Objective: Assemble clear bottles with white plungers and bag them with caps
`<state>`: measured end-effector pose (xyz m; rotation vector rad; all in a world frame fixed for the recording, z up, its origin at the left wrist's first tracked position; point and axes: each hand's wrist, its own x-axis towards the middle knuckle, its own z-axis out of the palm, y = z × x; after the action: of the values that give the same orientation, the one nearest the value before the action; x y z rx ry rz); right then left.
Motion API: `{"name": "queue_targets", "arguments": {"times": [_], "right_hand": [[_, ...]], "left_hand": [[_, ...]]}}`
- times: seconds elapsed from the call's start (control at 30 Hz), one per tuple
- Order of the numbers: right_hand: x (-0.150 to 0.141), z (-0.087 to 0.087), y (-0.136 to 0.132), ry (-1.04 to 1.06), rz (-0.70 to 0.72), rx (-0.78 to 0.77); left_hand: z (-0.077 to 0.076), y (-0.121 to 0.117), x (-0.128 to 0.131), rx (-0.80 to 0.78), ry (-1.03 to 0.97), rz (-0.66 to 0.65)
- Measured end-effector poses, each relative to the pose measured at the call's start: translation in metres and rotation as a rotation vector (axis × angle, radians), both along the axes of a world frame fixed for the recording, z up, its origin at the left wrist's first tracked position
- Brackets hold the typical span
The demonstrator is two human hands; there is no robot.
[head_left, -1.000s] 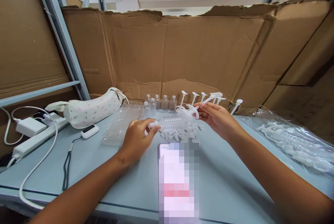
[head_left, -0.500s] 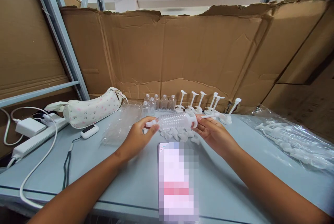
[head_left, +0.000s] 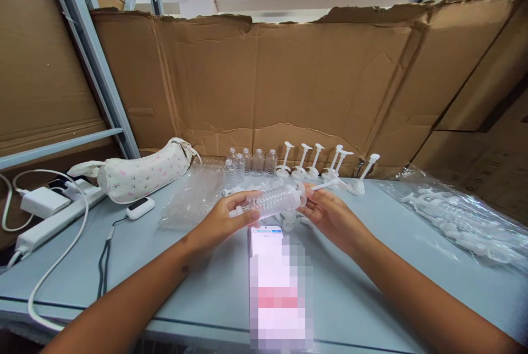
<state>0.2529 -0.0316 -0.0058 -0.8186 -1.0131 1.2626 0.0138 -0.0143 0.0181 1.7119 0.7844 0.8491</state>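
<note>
Level above the table's middle I hold a clear ribbed plastic tube (head_left: 274,201), built like a large syringe, with a narrow white tip at its left and a white collar and rod at its right. My left hand (head_left: 231,214) is closed around the tip end, thumb in front. The fingers of my right hand (head_left: 324,203) pinch the collar end, where the white rod (head_left: 324,184) sticks out. Loose translucent white caps (head_left: 287,220) lie on the table beneath the tube, partly hidden by it.
Behind stand several small clear bottles (head_left: 258,162) and white plunger-like parts (head_left: 302,162). A phone (head_left: 274,288) lies in front. Plastic bags (head_left: 192,194) flank the work, the right bag (head_left: 466,222) holding white parts. A pouch (head_left: 144,170) and power strip (head_left: 61,214) are left.
The tube has come slightly down and tilts a little, its left end lower. My left hand has shifted further along it, covering more of the tip end.
</note>
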Motion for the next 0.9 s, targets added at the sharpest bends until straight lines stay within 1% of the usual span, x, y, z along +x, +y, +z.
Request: {"name": "queue_targets", "arguments": {"times": [0.13,0.2,0.33,0.47,0.57,0.67,0.73,0.8,0.9], "right_hand": [[-0.004,-0.001,-0.002,0.008,-0.033,-0.009],[-0.005,-0.003,-0.002,0.01,-0.039,-0.021],[-0.005,-0.006,-0.002,0.037,-0.008,-0.03],[-0.004,-0.003,-0.004,0.065,0.018,-0.017],[-0.006,0.0,-0.006,0.073,0.022,-0.007],[-0.006,0.0,-0.006,0.059,0.016,-0.003],[-0.005,-0.002,-0.005,0.052,0.01,-0.014],[-0.004,-0.004,-0.003,0.05,0.011,-0.029],[-0.005,-0.006,-0.003,0.04,0.04,-0.08]], "left_hand": [[-0.001,-0.002,-0.001,0.118,0.048,0.022],[-0.001,-0.002,-0.002,0.147,0.083,0.025],[-0.001,-0.001,-0.003,0.104,0.074,0.021],[0.0,-0.001,-0.004,0.037,0.055,0.017],[0.001,0.0,-0.005,0.1,0.075,0.013],[0.0,0.001,-0.005,0.198,0.127,0.008],[-0.003,0.001,-0.004,0.293,0.163,0.016],[-0.008,0.0,-0.004,0.475,0.226,0.01],[-0.015,0.001,-0.006,0.876,0.349,-0.008]]}}
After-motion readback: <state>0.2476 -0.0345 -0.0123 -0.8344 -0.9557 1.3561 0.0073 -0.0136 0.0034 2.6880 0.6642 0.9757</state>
